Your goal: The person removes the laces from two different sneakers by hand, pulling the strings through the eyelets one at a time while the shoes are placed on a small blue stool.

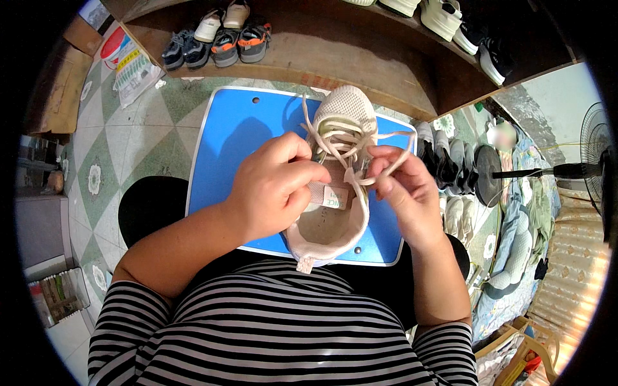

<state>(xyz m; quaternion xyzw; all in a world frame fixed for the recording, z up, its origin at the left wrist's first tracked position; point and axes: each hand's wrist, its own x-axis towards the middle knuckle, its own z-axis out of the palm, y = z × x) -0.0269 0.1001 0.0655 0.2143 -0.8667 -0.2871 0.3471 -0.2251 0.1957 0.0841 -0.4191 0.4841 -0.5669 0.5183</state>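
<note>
A beige knit sneaker (348, 106) lies on a blue board with its toe pointing away from me and its heel toward me. Its pale shoelace (337, 149) crosses loosely over the front opening, and a loop stands out to the right. My right hand (407, 193) pinches the shoelace between thumb and fingers beside the right eyelets. Over the left side of the opening, my left hand (273, 186) is curled with its fingers bent in; whatever it grips is hidden. A label shows on the shoe's insole (335, 196).
The blue board (235, 116) rests across my lap. Beyond it, a wooden shelf (335, 55) holds several shoes, including grey-and-orange sneakers (239, 48). More shoes (454, 161) stand at the right, near a black fan (586, 170). A plastic bag (135, 74) sits at far left.
</note>
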